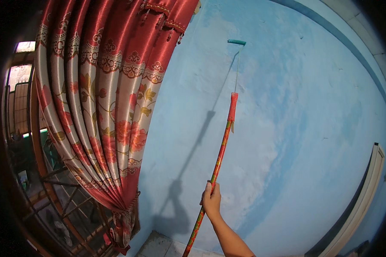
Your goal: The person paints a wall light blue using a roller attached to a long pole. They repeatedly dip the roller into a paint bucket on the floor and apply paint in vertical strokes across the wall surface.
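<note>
My right hand (211,199) is closed around a long pole (217,165) with a red, green and yellow pattern. A red paint-roller handle (233,107) is fixed at the pole's upper end, with a thin stick beside it. From the handle a thin wire frame rises to a small green roller (236,42), which is at the upper part of the light blue wall (244,144). The wall has pale, cloudy patches and darker blue streaks. The pole's lower end runs out of the picture. My left hand is out of view.
A red and cream floral curtain (111,96), tied at its bottom, hangs at the left beside a window with metal bars (67,199). A pale frame (357,212) stands at the lower right. Floor tiles (157,245) show below the wall, and thin nails or hooks stick out of the wall.
</note>
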Tool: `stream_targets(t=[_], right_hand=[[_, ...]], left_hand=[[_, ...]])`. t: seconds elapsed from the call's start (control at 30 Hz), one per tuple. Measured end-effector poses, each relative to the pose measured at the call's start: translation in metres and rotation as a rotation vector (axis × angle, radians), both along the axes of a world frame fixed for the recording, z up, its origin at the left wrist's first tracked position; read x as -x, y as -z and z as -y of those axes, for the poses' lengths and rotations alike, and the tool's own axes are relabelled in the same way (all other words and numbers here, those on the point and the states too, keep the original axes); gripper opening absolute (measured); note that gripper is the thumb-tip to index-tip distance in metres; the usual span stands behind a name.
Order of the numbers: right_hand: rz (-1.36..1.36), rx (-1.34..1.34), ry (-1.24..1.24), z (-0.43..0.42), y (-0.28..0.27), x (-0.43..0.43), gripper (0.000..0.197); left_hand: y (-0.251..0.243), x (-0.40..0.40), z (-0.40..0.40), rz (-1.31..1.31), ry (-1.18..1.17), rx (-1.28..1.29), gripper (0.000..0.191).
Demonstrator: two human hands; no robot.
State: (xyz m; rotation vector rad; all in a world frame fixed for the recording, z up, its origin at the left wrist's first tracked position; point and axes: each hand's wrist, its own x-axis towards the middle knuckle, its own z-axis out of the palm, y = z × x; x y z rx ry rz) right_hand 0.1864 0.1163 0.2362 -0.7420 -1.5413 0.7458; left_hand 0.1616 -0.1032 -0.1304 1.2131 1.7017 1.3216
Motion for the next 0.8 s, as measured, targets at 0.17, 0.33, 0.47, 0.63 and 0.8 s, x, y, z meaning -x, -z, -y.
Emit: stream_targets(t=[0.17, 0.33, 0.47, 0.63, 0.8], right_hand=[[0.012, -0.058, 0.013, -0.020, -0.045, 0.015, 0.030], [-0.003, -0.094, 0.000, -0.030, -0.078, 0.038, 0.032], [0.006, -0.050, 0.006, -0.009, -0.032, 0.023, 0.029], [0.037, -0.098, 0.046, -0.004, -0.042, 0.014, 0.031], [0.014, -0.156, 0.063, -0.034, -0.112, 0.023, 0.034]], left_hand=[[-0.044, 0.025, -0.021, -0.054, 0.003, -0.035, 0.051], [-0.079, 0.036, -0.028, -0.050, -0.048, -0.081, 0.051], [-0.035, 0.018, 0.001, -0.027, -0.010, -0.099, 0.053], [-0.044, 0.015, 0.002, -0.023, 0.040, -0.086, 0.057], [-0.147, 0.018, -0.022, 0.062, 0.057, -0.230, 0.059]])
